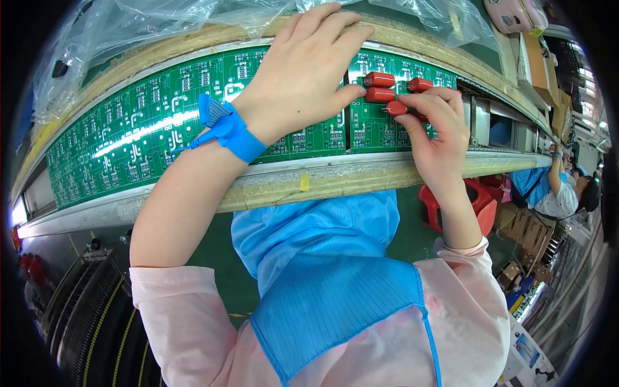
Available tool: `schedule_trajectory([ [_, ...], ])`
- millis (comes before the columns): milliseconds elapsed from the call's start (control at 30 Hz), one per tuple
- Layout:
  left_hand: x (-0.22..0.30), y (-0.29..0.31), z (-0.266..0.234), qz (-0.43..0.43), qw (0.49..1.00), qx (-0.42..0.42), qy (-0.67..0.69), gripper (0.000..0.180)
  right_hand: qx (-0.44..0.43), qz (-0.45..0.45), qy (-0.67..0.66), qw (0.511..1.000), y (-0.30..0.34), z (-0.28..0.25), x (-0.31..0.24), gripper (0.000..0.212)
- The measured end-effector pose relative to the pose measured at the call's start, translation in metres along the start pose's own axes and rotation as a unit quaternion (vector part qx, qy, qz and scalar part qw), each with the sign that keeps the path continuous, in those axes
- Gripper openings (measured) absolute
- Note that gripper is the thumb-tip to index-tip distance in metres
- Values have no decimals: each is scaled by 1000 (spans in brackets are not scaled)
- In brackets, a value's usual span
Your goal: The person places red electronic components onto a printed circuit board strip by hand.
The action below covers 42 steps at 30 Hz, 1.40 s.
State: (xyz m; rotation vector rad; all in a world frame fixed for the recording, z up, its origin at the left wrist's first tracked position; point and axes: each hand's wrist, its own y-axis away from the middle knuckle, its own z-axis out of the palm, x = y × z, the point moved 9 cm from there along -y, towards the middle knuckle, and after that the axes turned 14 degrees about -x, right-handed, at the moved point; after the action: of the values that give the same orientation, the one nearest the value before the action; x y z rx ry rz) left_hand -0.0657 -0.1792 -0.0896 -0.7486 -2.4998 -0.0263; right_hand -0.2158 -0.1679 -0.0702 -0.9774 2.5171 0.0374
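Observation:
My left hand [306, 71] lies stretched over the green circuit boards [155, 103], fingers apart and reaching past the far rail. Its thumb tip is beside a red film capacitor [379, 95] that sits on the right-hand board [367, 132]. Just behind that one is another red capacitor [379, 79], and a third [420, 84] stands farther right. Between thumb and fingertips, my right hand [442, 126] pinches a red capacitor [396, 108] with a thin wire lead pointing left. More red parts beneath my right fingers are partly hidden.
The boards lie in a conveyor track between wooden-edged rails [284, 187]. Clear plastic sheeting [161, 26] covers the far side. A blue wrist strap [242, 138] circles my left wrist. Below right stands a red stool [480, 206]; a black rack [97, 309] is lower left. Another person [558, 190] works far right.

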Motion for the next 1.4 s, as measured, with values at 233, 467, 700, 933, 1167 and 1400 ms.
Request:
schedule_trajectory([
  [233, 0, -11, -3, -63, 992, -102, 45, 67, 16, -65, 80, 995, -1, -1, -22, 29],
  [467, 1, -11, -2, -76, 991, -104, 40, 67, -6, -81, 49, 996, -2, 13, -31, 30],
  [700, 0, -12, -1, -82, 990, -109, 34, 66, 12, -80, 36, 996, -1, 18, -30, 30],
  [933, -3, -11, 8, -72, 993, -85, 42, 67, 15, -85, 16, 996, -2, 10, -27, 26],
  [1167, -2, 2, 4, -3, 997, 48, -67, 64, 25, 83, -122, 989, 30, 13, -15, 42],
  [1400, -4, -4, -18, -14, 998, 43, 49, 52, -42, 54, -41, 997, 61, 15, -18, 55],
])
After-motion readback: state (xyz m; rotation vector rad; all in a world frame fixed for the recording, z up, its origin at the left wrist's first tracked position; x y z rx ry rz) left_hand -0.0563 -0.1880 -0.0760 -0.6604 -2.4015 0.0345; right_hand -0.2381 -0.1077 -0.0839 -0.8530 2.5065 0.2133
